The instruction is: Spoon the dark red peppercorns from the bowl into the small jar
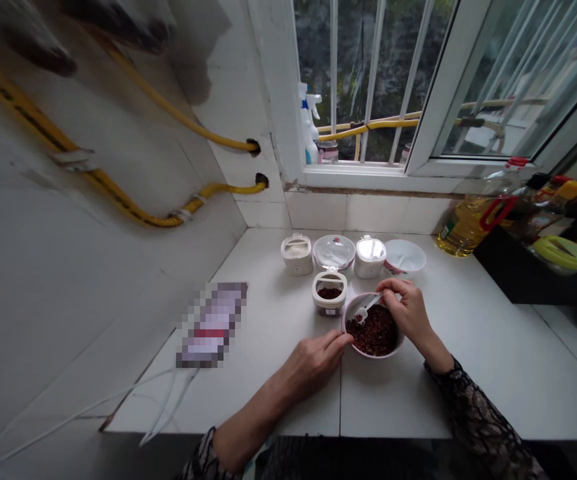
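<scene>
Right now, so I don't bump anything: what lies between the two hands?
The head view shows a pink-rimmed bowl of dark red flakes and a white spoon.

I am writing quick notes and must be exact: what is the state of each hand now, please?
Left hand: touching the bowl at its rim; firm grip cannot be told.
Right hand: closed, holding the white spoon.

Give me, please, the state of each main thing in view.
Round white pink-rimmed bowl: upright, partly filled with dark red flakes.
Small white plastic spoon: held, head inside bowl.
Bare left hand: fingers at bowl rim.
Bare right hand: gripping spoon handle.
Squarish cream-rimmed jar: upright, with dark red contents.
Clear red-capped bottle: closed, partly filled with yellow liquid.
White-framed window: appears open at left.
</scene>
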The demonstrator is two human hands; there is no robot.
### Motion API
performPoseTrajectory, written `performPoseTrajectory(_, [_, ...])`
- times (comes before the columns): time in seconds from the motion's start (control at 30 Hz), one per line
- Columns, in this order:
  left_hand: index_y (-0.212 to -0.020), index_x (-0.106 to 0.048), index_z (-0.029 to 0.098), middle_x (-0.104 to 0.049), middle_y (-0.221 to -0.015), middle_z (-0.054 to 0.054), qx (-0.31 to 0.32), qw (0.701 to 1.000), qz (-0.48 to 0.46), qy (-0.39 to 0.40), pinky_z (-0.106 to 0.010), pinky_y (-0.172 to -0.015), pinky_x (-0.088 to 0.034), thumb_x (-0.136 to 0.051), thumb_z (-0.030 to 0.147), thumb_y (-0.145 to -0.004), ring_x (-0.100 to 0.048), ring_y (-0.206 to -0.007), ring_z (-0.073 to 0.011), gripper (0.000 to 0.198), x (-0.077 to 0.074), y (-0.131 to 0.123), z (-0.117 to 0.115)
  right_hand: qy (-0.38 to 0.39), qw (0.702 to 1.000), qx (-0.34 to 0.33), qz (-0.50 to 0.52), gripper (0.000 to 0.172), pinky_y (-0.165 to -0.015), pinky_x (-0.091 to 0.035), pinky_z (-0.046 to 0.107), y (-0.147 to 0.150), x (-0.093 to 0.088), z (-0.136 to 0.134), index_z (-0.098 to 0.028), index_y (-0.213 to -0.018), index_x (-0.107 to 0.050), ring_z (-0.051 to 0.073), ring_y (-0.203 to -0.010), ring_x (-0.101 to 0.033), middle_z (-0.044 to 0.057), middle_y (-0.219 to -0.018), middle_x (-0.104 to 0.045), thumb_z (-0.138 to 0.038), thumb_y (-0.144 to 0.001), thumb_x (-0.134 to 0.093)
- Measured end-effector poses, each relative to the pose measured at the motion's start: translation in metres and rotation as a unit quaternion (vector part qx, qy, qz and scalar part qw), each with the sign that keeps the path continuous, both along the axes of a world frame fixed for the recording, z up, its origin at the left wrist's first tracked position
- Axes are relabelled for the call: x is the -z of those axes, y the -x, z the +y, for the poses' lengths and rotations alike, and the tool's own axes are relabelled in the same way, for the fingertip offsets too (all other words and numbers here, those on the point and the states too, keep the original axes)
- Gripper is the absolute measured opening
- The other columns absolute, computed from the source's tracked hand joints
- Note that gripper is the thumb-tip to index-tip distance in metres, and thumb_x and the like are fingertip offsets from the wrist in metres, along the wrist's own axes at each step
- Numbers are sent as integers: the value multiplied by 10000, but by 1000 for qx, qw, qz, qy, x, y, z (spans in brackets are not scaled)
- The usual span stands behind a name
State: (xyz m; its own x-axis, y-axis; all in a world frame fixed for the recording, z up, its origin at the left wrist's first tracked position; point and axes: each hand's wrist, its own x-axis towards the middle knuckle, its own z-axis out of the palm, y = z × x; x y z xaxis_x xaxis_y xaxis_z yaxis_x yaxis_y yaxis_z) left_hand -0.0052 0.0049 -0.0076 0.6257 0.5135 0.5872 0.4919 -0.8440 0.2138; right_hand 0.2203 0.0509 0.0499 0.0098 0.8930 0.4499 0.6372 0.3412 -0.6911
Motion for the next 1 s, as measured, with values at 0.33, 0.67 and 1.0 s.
performPoseTrajectory(0.33, [-1165, -493, 148, -669, -955, -81, 4, 1000, 5, 12, -202, -585, -563, -339, 104, -969, -673, -719, -132, 254, -1, 1, -1, 12, 1000, -9, 13, 194, -771, -443, 346, 1, 1, -1, -228, -660, -654, 207, -710, -607, 10, -608, -675, -216, -736, -475])
performPoseTrajectory(0.67, [-1168, -473, 159, -668, -949, -75, 8, 1000, 1, 14, -201, -587, -556, -339, 77, -945, -682, -721, -139, 273, -2, 0, -1, 155, 947, -31, 280, 167, -523, -436, 256, 1, -4, 5, -186, -722, -651, 141, -512, -552, -13, -530, -610, -330, -698, -570])
performPoseTrajectory(1.0, [-1170, -483, 156, -657, -913, -71, 3, 1000, 12, 16, -211, -590, -560, -332, 85, -946, -671, -719, -142, 279, 0, 1, -1, -158, 979, -114, -51, 223, -877, -454, 409, 29, -8, -7, -217, -949, -650, 190, -792, -656, 39, -858, -729, -134, -901, -448])
